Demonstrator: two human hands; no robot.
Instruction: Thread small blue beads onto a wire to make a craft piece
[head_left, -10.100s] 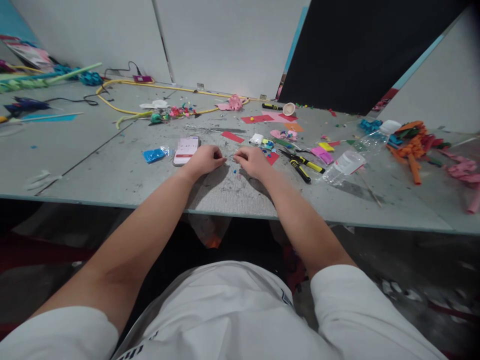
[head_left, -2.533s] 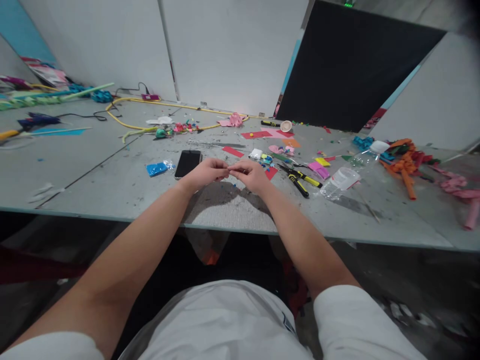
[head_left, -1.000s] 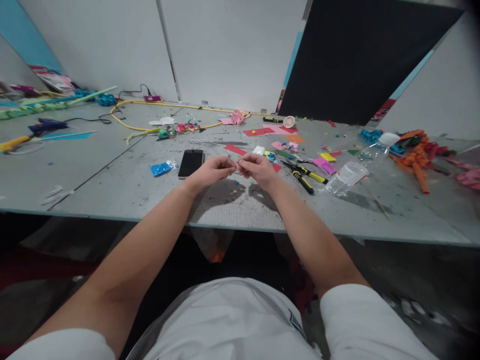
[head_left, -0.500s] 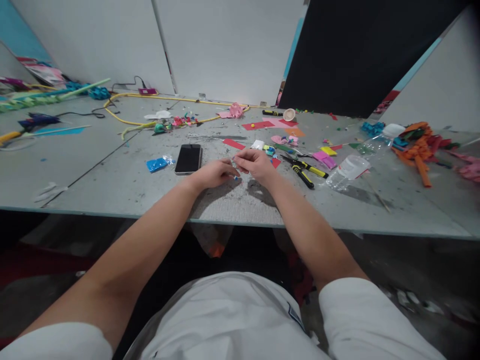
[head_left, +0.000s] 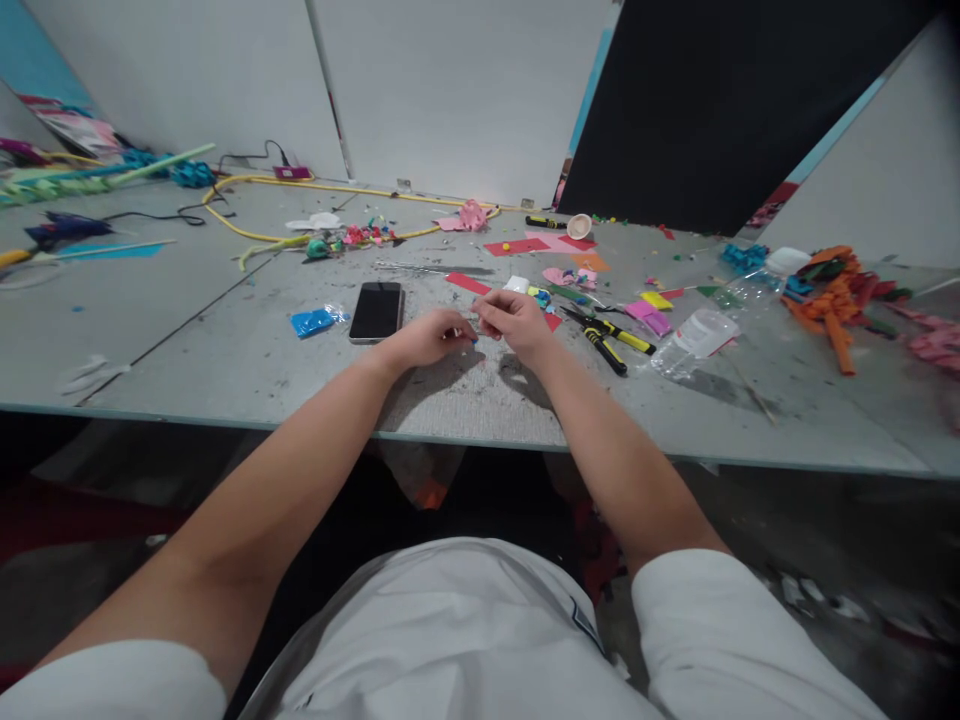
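My left hand (head_left: pixel 437 337) is closed just above the grey table, its fingers curled around a small piece with a bit of blue (head_left: pixel 473 341) showing at the fingertips. What kind of thing it is cannot be made out. Close beside it, my right hand (head_left: pixel 514 319) has thumb and fingers pinched together, and anything between them is too small to name. A phone with a dark screen (head_left: pixel 377 312) lies left of my left hand, and a blue packet (head_left: pixel 312 322) is further left. Yellow-and-black pliers (head_left: pixel 606 337) rest with handles apart to the right of my right hand.
A clear plastic bottle (head_left: pixel 694 342) lies at the right, near orange crepe paper (head_left: pixel 832 300). Red paper strips (head_left: pixel 469 284) and pink and yellow packets (head_left: pixel 648 318) are scattered behind my hands. A yellow cord (head_left: pixel 330 186) runs along the back. The table's front edge (head_left: pixel 472 439) is close.
My hands have shifted slightly and my left fingers have turned, so less of the blue-tipped piece shows. The fingertips of both hands stay close together.
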